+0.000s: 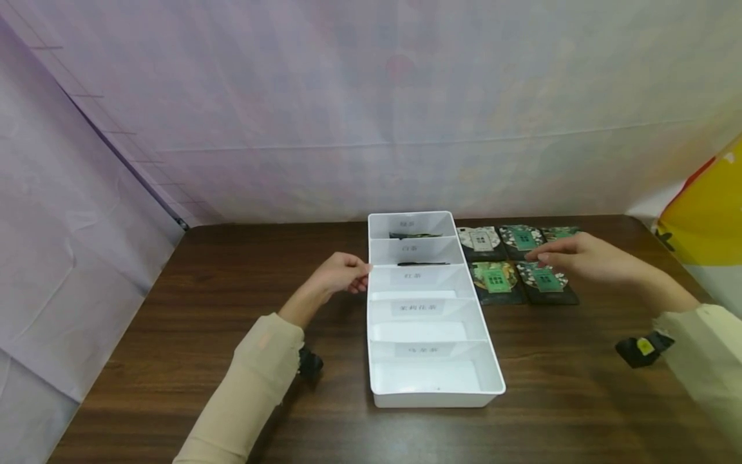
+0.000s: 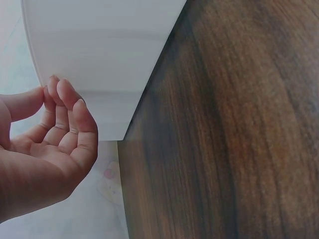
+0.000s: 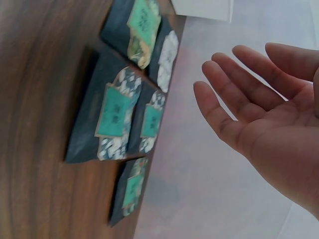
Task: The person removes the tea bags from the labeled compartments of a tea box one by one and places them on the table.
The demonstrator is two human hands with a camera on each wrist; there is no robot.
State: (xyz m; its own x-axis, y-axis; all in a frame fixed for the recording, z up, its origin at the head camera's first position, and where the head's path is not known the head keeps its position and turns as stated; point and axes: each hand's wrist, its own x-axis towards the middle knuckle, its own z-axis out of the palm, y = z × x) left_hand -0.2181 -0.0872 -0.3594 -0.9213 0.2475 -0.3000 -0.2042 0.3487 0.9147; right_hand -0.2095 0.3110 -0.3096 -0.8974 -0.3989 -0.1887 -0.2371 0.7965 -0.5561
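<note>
Pale cloth (image 1: 348, 96) is hanging across the upper frame; a brown table (image 1: 203, 335) is filling the lower. Left hand (image 1: 341, 274): thumb and forefinger together, pinching the left rim of a white tray (image 1: 435, 401). Right hand (image 1: 597, 258): hovering over packets (image 1: 495, 290), fingers and thumb apart. Labels (image 3: 112, 113) are bearing characters too small to read. Tray: one, centre frame, five compartments (image 1: 426, 375), two each holding a dark packet (image 1: 416, 236). Packets: five, lying right of centre.
</note>
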